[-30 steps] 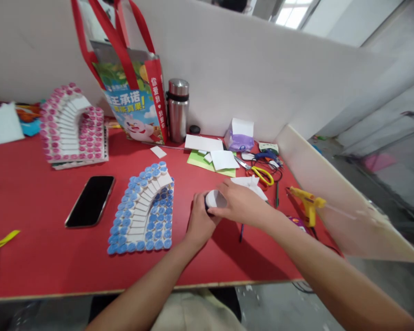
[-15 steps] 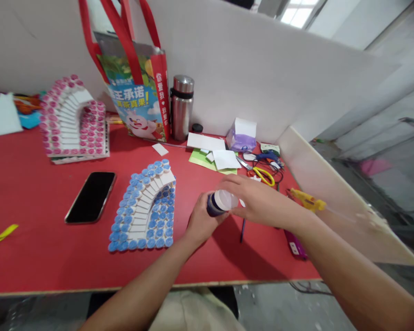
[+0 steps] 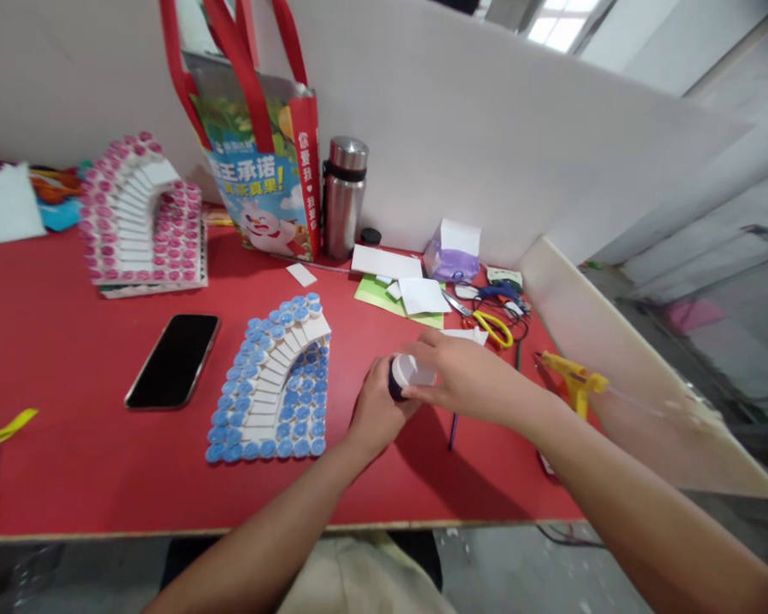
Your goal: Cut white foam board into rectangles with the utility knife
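Observation:
My left hand [image 3: 375, 409] grips the dark body of a small jar [image 3: 399, 378] just above the red table [image 3: 70, 443]. My right hand [image 3: 467, 375] is closed over the jar's white lid [image 3: 412, 369]. To the left of the hands lies a blue-and-white arch made of bottle caps [image 3: 275, 384]. A yellow hot glue gun [image 3: 573, 381] lies to the right of my right wrist, by the side board.
A black phone [image 3: 174, 360] lies left of the blue arch. A pink cap arch [image 3: 139, 217], a red shopping bag [image 3: 262, 162] and a steel flask [image 3: 344, 198] stand at the back. Paper pieces [image 3: 410, 290], scissors [image 3: 486, 322] and a tissue pack [image 3: 451, 251] are behind my hands.
The jar was lifted and tilted half a second ago, showing its dark body; now it is lower, close to the table, with both hands still on it.

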`<state>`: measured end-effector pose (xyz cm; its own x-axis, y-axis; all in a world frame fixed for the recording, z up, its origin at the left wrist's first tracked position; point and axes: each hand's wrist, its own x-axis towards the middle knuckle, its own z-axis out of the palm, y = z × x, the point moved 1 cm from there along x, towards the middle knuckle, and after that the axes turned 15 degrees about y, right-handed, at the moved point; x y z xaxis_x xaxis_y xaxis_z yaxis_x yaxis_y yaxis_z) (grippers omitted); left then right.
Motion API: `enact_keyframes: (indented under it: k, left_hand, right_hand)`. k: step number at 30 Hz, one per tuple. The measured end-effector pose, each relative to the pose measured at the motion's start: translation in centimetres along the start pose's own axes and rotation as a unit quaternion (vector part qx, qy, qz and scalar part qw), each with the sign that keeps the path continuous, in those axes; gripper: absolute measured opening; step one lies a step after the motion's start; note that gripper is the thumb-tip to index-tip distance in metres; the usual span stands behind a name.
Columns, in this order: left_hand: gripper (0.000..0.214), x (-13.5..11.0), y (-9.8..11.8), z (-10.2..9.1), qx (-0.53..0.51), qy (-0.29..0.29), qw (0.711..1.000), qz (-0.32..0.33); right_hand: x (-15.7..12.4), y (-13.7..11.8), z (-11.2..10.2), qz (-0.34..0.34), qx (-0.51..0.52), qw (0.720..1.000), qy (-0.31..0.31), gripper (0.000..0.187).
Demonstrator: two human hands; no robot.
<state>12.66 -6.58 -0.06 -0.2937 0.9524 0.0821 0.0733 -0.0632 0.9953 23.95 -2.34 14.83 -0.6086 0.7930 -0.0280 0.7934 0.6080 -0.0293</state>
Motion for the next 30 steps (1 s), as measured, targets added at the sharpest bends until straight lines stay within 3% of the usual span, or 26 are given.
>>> enact_keyframes:
  k: [8,17,26,30]
  left_hand:
    - [0.053,0.4,-0.1,0.1,-0.044,0.015,0.999,-0.019]
    - [0.050,0.4,-0.3,0.2,-0.001,0.014,0.999,0.030]
    - [0.047,0.4,-0.4,0.3,-0.029,0.013,0.999,0.023]
    - [0.049,0.4,-0.2,0.3,-0.012,0.006,0.999,0.034]
  right_hand:
    - [-0.3,0.1,-0.5,0.008,-0.021,1.000,0.006,0.044]
    - [0.2,0.3,1.4,0.001,-0.049,0.999,0.004,0.045]
    - [0.6,-0.8,2.2,0.064,-0.098,0.993,-0.007,0.061]
    - [0.4,-0.1,1.8,0.018,-0.054,0.998,-0.007,0.050]
